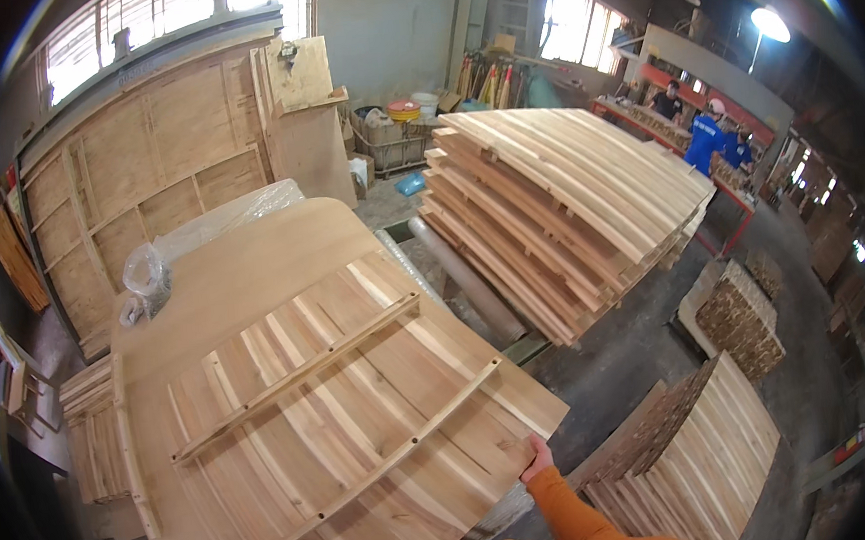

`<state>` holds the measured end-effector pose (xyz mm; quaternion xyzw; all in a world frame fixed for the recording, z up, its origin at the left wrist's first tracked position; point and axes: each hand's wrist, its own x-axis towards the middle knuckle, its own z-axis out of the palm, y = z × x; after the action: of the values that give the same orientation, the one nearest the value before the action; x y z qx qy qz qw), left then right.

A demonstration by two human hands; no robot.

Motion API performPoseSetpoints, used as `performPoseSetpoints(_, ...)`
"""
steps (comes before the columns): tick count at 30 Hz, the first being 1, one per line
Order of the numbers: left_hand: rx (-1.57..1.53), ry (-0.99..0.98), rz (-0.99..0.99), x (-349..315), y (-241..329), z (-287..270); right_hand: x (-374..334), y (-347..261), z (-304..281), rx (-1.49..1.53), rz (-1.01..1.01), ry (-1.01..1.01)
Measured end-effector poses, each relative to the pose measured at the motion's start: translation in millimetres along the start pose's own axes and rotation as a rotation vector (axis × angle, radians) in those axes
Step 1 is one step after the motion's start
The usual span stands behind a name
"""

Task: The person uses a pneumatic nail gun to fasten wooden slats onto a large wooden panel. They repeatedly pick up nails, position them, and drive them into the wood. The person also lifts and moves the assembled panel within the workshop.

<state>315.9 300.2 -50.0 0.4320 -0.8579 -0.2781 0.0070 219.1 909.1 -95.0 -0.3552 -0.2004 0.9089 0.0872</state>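
A large slatted wooden panel (362,405) with two crosswise battens (406,462) lies over a broad tan board (250,243) on the work table. Dark holes dot the battens. My right hand (537,458), in an orange sleeve, is closed on the panel's near right edge, thumb on top and fingers mostly hidden beneath. My left hand does not show; only more orange cloth appears at the lower edge.
A tall stack of slatted panels (568,200) stands beyond the table, with a pale roll (468,278) alongside. More panels (696,452) stand at the lower right. Clear plastic wrap (147,275) lies on the board's far left. People in blue (706,135) work far off.
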Motion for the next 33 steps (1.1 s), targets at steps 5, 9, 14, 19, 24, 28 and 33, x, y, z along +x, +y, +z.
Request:
performPoseSetpoints(5, -0.107, 0.052, 0.028, 7.5, 1.7, -5.8, -23.9, -35.8, 28.5, -0.114, -0.070, -0.017)
performPoseSetpoints(9, -0.288, 0.081, 0.090, 2.2, 32.1, 11.7, -25.9, -95.2, 60.6, -0.152, -0.257, -0.143)
performPoseSetpoints(14, -0.512, 0.098, 0.112, -48.3, 53.5, 45.3, -98.4, -183.6, 139.3, -0.217, -0.591, -0.446)
performPoseSetpoints(19, -0.727, -0.034, 0.270, -59.3, 155.6, 69.4, -100.4, -288.6, 114.0, 0.017, -0.722, -0.568)
performPoseSetpoints(24, -0.872, -0.241, 0.441, -86.3, 302.8, 67.0, -71.6, -397.4, 81.8, 0.093, -0.900, -0.587)
performPoseSetpoints(28, -0.866, -0.408, 0.547, -127.5, 418.9, 57.4, -13.6, -474.0, 71.6, 0.173, -0.874, -0.547)
performPoseSetpoints(33, -0.838, -0.641, 0.662, -186.1, 569.2, 100.9, 67.7, -603.0, 57.5, 0.133, -0.877, -0.411)
